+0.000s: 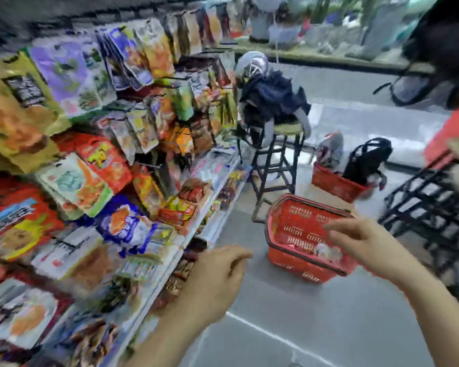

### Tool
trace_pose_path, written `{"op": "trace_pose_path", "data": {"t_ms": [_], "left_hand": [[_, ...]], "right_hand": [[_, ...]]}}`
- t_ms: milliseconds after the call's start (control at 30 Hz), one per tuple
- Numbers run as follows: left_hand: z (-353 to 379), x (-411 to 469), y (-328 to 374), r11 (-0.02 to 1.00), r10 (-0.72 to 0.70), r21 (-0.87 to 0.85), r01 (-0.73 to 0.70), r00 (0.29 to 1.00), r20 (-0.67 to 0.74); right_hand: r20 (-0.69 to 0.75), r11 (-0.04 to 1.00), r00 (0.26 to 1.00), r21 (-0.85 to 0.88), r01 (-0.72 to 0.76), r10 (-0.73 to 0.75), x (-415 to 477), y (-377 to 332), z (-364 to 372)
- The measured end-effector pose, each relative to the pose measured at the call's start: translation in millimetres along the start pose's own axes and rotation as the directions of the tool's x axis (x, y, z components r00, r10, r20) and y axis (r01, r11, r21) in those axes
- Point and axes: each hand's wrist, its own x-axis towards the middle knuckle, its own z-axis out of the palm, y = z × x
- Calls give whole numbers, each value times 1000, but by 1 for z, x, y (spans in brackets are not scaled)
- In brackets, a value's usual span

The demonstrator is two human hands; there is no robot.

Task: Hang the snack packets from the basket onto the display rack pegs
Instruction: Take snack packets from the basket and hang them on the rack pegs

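1. Snack packets in the red plastic shopping basket (pixel 297 268) looked few. We could make out only one pale, crumpled packet (pixel 326 251), lying low inside it on the side nearer us. The basket stood on the grey floor (pixel 289 313), near the foot of the white metal display rack (pixel 220 215).
2. Our right hand (pixel 361 239) hovered over the basket's rim, fingers loosely spread and holding nothing. Our left hand (pixel 217 271) hung by the rack's lower edge, fingers loosely curled and also empty.
3. We judged the step in hand to be fetching the next packet. That called for reaching down, pinching the pale packet near its top edge, then finding a free peg.
4. Blur hid which way the pale packet pointed and how its long axis lay. The colourful foil packets (pixel 101 165) already on the rack hung with long axes downward, faces toward the aisle.
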Motion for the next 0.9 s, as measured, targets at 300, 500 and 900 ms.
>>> {"op": "trace_pose_path", "data": {"t_ms": [300,500,900], "left_hand": [[177,145,24,996,-86,20,84,978,189],[235,219,-1,986,-166,56,157,941,296],[452,426,-200,969,-244,81,233,862,444]], "right_hand": [[-171,878,880,284,-386,442,37,198,-75],[-79,752,779,336,-567,622,95,274,-63],[-3,763,776,187,-619,630,311,472,75]]}}
